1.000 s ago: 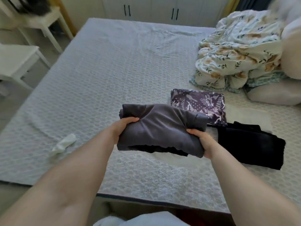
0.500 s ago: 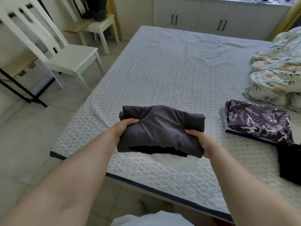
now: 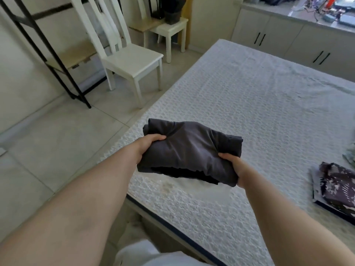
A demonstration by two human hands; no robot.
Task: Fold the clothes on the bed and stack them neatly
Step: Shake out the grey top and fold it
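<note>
A folded dark grey cotton garment [image 3: 190, 150] sits at the centre of the view, held up above the near corner of the white quilted bed [image 3: 259, 116]; the left hand [image 3: 148, 144] grips its left end at nine o'clock, thumb on top, and the right hand [image 3: 233, 167] grips the lower right corner at four o'clock — fingers hidden beneath the cloth. A folded dark purple patterned cloth [image 3: 336, 187] lies on the bed at three o'clock, well apart; a white wooden chair [image 3: 126, 54] stands on the tiled floor at eleven o'clock.
</note>
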